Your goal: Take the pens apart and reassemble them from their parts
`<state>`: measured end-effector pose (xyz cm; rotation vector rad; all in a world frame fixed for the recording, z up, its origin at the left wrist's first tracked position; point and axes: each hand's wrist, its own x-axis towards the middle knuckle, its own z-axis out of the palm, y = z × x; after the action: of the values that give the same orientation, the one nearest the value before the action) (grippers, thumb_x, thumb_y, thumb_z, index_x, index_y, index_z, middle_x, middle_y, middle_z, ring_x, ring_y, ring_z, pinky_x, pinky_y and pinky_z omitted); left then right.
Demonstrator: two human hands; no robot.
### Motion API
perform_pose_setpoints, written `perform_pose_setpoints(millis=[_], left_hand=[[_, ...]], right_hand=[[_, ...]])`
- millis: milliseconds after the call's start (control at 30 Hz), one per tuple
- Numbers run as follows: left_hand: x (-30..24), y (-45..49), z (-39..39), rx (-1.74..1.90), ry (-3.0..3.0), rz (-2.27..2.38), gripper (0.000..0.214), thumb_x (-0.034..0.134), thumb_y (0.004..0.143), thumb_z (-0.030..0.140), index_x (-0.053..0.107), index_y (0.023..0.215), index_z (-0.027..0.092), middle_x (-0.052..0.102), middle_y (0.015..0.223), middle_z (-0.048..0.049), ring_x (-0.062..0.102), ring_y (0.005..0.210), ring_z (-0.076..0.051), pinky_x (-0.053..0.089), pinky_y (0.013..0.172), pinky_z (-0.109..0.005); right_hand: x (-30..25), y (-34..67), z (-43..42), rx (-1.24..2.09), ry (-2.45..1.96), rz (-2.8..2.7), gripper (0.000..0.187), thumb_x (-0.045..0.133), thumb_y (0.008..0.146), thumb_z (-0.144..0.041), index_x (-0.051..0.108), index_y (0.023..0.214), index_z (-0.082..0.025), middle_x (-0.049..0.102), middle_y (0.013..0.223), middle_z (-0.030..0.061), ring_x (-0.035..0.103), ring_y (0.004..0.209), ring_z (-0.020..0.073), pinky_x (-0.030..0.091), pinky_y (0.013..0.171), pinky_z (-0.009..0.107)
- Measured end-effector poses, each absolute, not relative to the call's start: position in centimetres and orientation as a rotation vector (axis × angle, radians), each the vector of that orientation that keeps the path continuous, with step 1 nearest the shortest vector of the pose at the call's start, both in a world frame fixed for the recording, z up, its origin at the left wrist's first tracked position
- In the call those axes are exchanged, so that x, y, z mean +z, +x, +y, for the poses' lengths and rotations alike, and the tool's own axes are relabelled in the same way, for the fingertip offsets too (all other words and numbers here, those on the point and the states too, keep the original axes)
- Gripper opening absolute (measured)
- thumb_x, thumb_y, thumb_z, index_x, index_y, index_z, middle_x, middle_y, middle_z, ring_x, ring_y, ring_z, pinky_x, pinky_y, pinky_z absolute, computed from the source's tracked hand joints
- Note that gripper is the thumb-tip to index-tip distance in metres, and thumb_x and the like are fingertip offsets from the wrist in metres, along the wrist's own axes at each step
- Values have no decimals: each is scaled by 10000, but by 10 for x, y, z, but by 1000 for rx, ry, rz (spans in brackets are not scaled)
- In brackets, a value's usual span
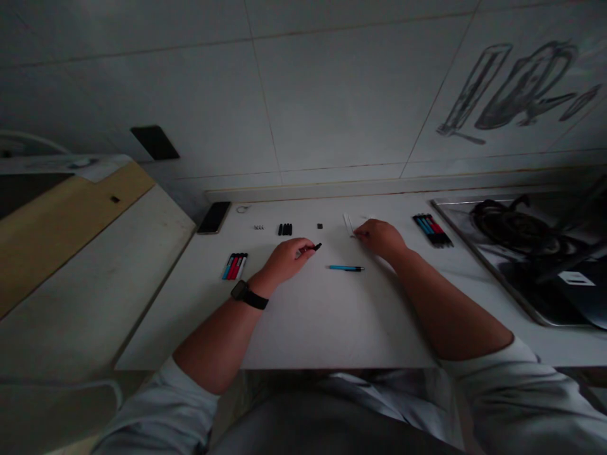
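Note:
Between the thumb and fingers of my left hand [286, 260] is a small black pen part [317, 247], held just above the white countertop [303, 322]. My right hand [382, 240] is pinched at the near end of some thin pale rods [348, 222] that look like pen refills. Whether its fingertips grip one of them is hard to make out. A blue pen with a black end [346, 268] lies between the two hands. Beyond my left hand are several short black pen grips [285, 229], several small springs [258, 227] and a little dark piece [319, 225].
Several coloured pen barrels [234, 266] lie left of my left hand. A row of black-ended pens [432, 230] lies at right, beside the gas stove [507, 253]. A phone [214, 217] and a ring-shaped item [243, 208] sit at the back left. A tiled wall [332, 107] rises behind.

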<state>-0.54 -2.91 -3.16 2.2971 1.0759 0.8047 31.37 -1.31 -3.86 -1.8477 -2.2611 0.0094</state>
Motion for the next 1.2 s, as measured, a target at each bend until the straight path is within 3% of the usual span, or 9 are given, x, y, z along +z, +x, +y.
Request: perform_pose_setpoints(millis=[433, 700, 900, 1100, 1200], left_hand=[[-36, -6, -28, 789, 2330, 1049, 160, 624, 982, 287, 736, 1073, 218, 771, 1054, -47, 708, 957, -192, 548, 864, -329], [-36, -6, -27, 762, 2324, 1051, 165, 628, 978, 287, 735, 1079, 213, 769, 1055, -54, 704, 928, -187, 554, 840, -329], [-36, -7, -27, 753, 2321, 1055, 164, 620, 984, 293, 732, 1081, 220, 769, 1058, -51, 704, 945, -188, 555, 862, -342], [-35, -6, -27, 751, 2325, 1074, 162, 628, 978, 287, 731, 1084, 220, 767, 1065, -50, 704, 960, -191, 556, 878, -344], [-35, -6, -27, 752, 2330, 1062, 164, 622, 981, 287, 731, 1083, 219, 766, 1073, -53, 701, 966, -193, 554, 887, -347]], right_hand=[[-11, 290, -40, 42, -1839, -2517, 179, 628, 951, -302, 789, 1011, -253, 736, 1082, 77, 668, 995, 244, 463, 733, 296], [-10, 295, -38, 92, -1719, -2540, 193, 615, 963, -262, 773, 1073, -242, 721, 1130, 83, 658, 1061, 242, 484, 895, 321], [-14, 295, -36, 73, -1775, -2593, 187, 590, 955, -223, 765, 1021, -212, 714, 1108, 104, 655, 1064, 253, 482, 903, 333], [-12, 285, -40, 54, -1744, -2538, 240, 595, 968, -248, 739, 1160, -232, 706, 1150, 94, 651, 1057, 236, 475, 914, 319], [-15, 284, -37, 32, -1741, -2534, 235, 553, 991, -239, 757, 1107, -228, 703, 1129, 98, 643, 1063, 235, 466, 924, 319]])
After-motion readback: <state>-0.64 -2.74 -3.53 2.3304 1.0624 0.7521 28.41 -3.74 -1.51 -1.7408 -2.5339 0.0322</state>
